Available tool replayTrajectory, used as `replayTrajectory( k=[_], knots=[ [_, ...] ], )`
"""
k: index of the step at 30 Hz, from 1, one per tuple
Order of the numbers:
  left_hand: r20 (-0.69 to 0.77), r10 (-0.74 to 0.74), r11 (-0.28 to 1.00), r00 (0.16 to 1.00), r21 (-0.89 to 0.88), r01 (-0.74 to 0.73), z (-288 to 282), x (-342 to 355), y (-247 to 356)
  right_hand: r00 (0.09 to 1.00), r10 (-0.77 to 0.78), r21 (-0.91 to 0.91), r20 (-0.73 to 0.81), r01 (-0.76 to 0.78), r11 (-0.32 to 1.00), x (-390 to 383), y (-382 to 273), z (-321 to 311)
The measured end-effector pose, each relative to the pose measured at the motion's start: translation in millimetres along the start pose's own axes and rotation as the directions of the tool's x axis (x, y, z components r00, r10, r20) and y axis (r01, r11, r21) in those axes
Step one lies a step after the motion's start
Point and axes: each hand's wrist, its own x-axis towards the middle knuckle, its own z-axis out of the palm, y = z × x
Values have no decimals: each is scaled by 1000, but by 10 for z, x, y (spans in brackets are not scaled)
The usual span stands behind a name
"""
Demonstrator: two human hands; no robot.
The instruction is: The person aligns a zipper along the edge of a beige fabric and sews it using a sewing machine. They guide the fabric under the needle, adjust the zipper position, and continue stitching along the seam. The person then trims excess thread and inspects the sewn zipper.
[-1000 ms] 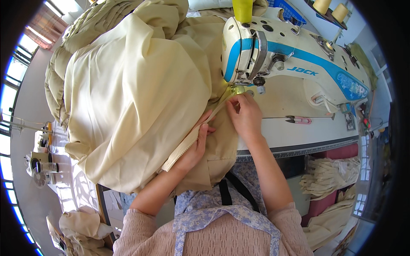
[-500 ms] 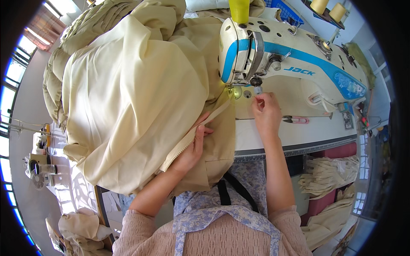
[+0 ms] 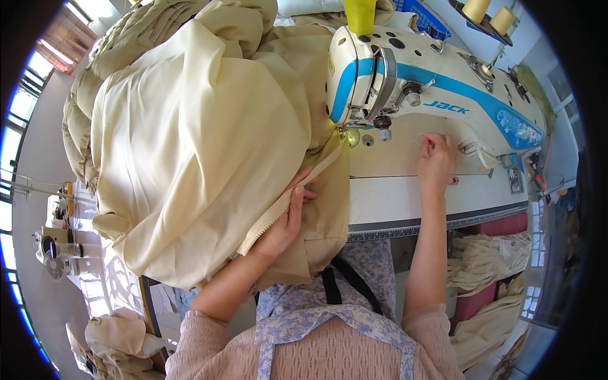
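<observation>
A large beige garment [image 3: 209,139] is heaped left of the sewing machine [image 3: 437,76], and part of it reaches the presser foot [image 3: 342,136]. A zipper [image 3: 272,218] slants along its near edge towards the needle. My left hand [image 3: 285,225] lies closed on the zipper and the cloth edge, thumb over the tape. Right of the needle, beneath the machine's arm, my right hand [image 3: 437,158] is raised with thumb and fingers pinched together. A faint thin strand shows by the fingertips, too fine to make out. Pink-handled thread snips [image 3: 454,181] are mostly hidden behind this hand.
Thread cones [image 3: 475,9] stand at the back right, near a blue basket [image 3: 421,19]. A yellow-green container [image 3: 360,16] sits on the machine head. Bundled beige pieces [image 3: 487,259] lie below the table's right side. More cloth [image 3: 117,342] is piled at lower left.
My right hand has moved right, from beside the thread tension knob near the needle to over the snips, its fingers still pinched. The left hand and garment have stayed in place.
</observation>
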Motion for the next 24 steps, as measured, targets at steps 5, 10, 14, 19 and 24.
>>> replayTrajectory(
  k=[5,10,14,19,24],
  knots=[
    [3,-11,1000,1000,1,11,-1,2,19,968,-208,412,140,134,901,-274,-467,-40],
    [11,-41,998,999,49,40,-8,3,20,938,-285,507,196,152,849,-433,-931,104],
    [28,-22,999,999,30,21,-14,-1,-7,961,-248,533,127,145,834,-398,-881,163],
    [34,-15,999,999,-30,16,-19,-13,-29,989,-135,491,65,86,867,-364,-602,179],
    [76,-24,999,997,-44,28,-50,-57,14,993,-86,501,77,36,864,-247,-456,-28]
  ],
)
